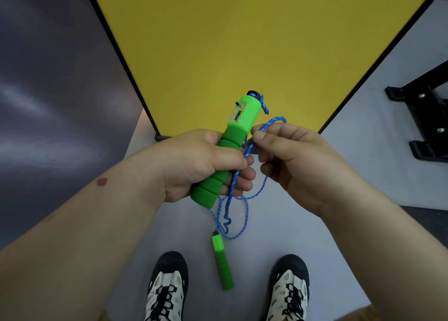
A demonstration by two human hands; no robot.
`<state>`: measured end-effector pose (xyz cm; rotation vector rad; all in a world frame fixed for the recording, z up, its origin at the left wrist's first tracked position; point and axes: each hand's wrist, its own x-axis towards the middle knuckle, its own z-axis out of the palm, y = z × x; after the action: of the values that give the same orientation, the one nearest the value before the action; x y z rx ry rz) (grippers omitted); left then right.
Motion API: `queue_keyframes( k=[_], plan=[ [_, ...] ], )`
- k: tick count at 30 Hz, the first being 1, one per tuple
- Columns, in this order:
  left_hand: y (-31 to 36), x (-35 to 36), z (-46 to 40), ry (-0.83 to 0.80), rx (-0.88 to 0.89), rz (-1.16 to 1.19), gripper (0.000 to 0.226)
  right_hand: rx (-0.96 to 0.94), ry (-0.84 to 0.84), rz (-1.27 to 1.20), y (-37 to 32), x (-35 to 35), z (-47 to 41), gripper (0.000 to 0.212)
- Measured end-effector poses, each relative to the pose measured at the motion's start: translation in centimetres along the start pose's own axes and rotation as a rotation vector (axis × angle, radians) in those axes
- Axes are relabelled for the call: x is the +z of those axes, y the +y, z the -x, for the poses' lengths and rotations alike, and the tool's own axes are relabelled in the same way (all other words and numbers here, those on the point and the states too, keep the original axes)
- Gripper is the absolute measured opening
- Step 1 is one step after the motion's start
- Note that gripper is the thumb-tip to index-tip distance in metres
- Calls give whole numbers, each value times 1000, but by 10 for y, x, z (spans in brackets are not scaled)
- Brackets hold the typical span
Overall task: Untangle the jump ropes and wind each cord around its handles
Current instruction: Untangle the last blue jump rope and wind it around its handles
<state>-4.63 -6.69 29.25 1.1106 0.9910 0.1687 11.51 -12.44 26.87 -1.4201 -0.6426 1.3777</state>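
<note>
Centrally, the blue cord [236,175] runs loose and unwound from the green counter handle [226,148] gripped in the left hand [201,164], pinched by the right hand [291,160], second handle [221,262] dangling; winding barely begun

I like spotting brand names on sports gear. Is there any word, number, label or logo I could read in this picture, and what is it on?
None can be read.
Counter window on the green handle gripped by the left hand: holds marks, but too blurred to read.
Second green handle hanging from the blue cord: no print visible.
Shoes: no legible logo.
Yellow table: plain.
</note>
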Motion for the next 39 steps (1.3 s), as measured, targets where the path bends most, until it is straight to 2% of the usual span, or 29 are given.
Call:
queue_keyframes(
  k=[6,9,15,18,20,28,31,34,36,39],
  plan=[
    [0,0,1,-27,1,-7,5,-55,173,-119,-4,-7,-4,6],
    [0,-1,0,-28,9,3,5,-53,208,-150,-5,-7,-4,6],
    [-2,-3,-2,-21,8,2,4,34,37,-96,0,-4,-2,10],
    [-2,-2,-2,-35,10,6,4,62,-43,-25,2,1,1,2],
    [-2,-2,-3,-27,11,16,4,39,-8,-14,3,2,1,9],
    [-1,0,-1,-22,10,17,3,-54,210,-128,-4,-7,-5,4],
    [-1,-1,-1,-21,12,13,4,-29,169,-136,-2,-5,-4,6],
    [-1,-2,-2,-16,11,11,4,17,37,-74,1,0,0,1],
    [-1,-2,-2,-24,15,9,5,32,-37,-33,1,3,2,15],
    [-2,-2,-2,-9,12,6,5,-4,-13,-19,1,4,2,14]
  ],
)
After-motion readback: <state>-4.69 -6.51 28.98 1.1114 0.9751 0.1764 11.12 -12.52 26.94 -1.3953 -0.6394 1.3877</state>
